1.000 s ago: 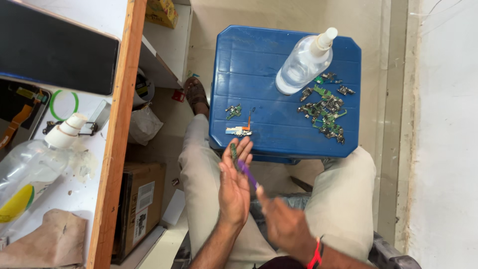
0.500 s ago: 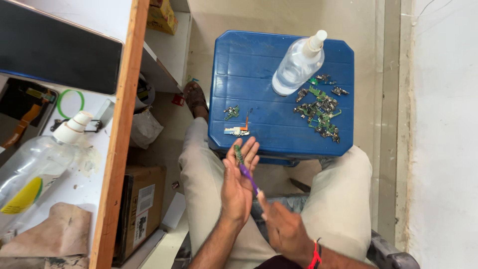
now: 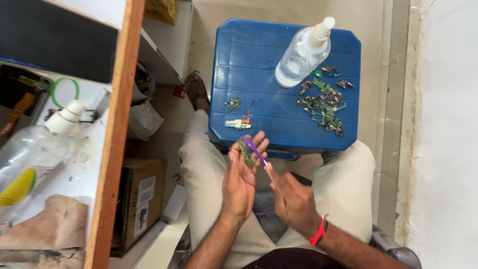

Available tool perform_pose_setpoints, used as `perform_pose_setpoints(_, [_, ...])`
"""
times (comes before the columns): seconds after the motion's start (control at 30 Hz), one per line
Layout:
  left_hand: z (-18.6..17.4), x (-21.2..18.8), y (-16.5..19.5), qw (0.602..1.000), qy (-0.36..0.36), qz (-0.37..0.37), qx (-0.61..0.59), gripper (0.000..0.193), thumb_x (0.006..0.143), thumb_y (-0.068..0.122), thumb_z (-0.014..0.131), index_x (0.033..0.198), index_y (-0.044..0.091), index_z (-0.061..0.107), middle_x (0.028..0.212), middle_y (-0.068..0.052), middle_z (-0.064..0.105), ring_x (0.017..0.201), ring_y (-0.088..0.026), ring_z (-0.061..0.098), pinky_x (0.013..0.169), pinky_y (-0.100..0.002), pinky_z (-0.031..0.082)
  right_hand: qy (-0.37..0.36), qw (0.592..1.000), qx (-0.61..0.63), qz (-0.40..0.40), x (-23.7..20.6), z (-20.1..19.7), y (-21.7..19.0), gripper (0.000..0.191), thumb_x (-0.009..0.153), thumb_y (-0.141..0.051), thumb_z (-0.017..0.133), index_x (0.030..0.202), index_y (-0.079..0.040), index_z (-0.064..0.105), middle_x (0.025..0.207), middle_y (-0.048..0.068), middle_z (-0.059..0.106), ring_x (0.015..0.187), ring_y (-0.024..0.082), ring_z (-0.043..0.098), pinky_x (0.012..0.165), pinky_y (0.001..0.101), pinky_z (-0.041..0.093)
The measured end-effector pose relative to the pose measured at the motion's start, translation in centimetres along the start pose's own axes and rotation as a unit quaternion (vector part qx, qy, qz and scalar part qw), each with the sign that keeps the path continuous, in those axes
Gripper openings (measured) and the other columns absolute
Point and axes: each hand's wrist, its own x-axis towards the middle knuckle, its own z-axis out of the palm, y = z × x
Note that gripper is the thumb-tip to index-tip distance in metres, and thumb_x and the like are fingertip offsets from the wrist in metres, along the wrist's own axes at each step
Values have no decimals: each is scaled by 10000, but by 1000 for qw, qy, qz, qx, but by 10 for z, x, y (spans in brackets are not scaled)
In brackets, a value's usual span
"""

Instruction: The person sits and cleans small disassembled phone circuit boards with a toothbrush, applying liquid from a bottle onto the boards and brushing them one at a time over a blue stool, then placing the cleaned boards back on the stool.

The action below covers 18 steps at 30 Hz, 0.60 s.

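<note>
While the left hand lies palm-up at the frame's centre, fingers spread under a small green circuit board, the right hand has its fingers closed on a purple brush touching that board. Above, a blue stool carries a clear bottle and scattered green boards.

Soft, even daylight fills the scene, with no hard shadows. The white wall at right is nearly blown out. The stool top carries a mild sheen. The bottle at the left edge looks stretched and soft. The hands are slightly motion-blurred; the lines at the frame edges bend.
</note>
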Motion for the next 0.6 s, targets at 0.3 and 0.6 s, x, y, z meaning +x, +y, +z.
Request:
perform_pose_setpoints(0.3, [-57,15,-9,990,1,3,-144,475,1257,373,334,895,89,456,935,-188,675,1014,-376,666,927,-459,525,-62,989,136,15,-26,-15,-1,433,895,29,656,1327,38,641,639,47,476,504,161,484,468,327,382])
perform_pose_setpoints(0.6, [-23,10,7,961,91,-143,-220,462,978,354,310,1070,50,645,1182,-279,718,1178,-438,643,963,-472,531,-76,990,115,42,-18,-7,16,436,917,38,638,1351,5,644,658,58,453,504,157,467,471,325,393])
